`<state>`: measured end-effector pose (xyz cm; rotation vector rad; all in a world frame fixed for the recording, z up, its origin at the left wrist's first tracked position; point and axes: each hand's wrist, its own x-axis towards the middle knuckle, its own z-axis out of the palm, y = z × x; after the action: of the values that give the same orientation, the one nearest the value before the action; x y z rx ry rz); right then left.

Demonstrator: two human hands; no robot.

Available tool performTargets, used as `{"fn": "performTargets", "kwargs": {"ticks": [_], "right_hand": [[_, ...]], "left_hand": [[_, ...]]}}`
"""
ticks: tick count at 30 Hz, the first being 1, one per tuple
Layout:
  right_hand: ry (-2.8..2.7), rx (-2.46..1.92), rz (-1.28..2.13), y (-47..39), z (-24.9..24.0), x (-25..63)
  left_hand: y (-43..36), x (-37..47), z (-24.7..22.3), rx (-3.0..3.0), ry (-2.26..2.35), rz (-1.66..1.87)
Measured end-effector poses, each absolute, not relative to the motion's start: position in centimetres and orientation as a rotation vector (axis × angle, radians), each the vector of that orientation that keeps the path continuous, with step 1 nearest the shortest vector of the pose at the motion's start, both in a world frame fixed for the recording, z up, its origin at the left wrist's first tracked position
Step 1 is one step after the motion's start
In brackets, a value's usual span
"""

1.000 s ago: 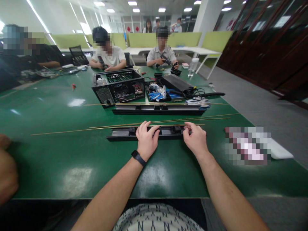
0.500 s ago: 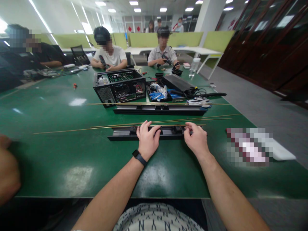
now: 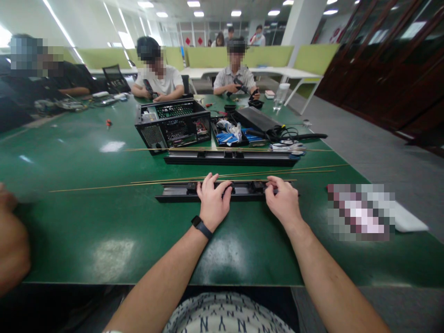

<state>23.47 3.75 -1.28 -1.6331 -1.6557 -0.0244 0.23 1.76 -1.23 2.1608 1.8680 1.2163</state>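
Note:
A black rail (image 3: pixel 180 199) with a grey inner channel lies crosswise in front of me, with small black blocks (image 3: pixel 257 186) in it. Over its middle is my left hand (image 3: pixel 213 199); the fingers reach across to the far edge, while thumb and index finger come close together at a dark block. My right hand (image 3: pixel 282 196) is at the rail's right end, its fingers bent and the thumb near them. What lies between those fingers is mostly hidden. Thin brass-coloured rods (image 3: pixel 104 188) run along the rail's far side. A dark watch (image 3: pixel 201 226) is on my left wrist.
Beyond lies a second black rail (image 3: pixel 229 161) with rods. Behind it are an open computer case (image 3: pixel 152 132), a tray with blue-white gloves (image 3: pixel 231 133) and black cables (image 3: pixel 287 135). Several people sit or stand farther off. A person's arm (image 3: pixel 14 240) rests at left.
Both hands stay in nearly the same place on the rail. The whole view has shifted very slightly; no object has visibly moved.

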Motion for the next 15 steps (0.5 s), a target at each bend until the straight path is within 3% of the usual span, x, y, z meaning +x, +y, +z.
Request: {"fn": "performTargets", "kwargs": {"ticks": [15], "right_hand": [[-1.657,-1.64,-0.022,3.61,-1.16,23.4]], "left_hand": [[1.66,0.19,-0.96,2.16,1.856,1.194]]}}
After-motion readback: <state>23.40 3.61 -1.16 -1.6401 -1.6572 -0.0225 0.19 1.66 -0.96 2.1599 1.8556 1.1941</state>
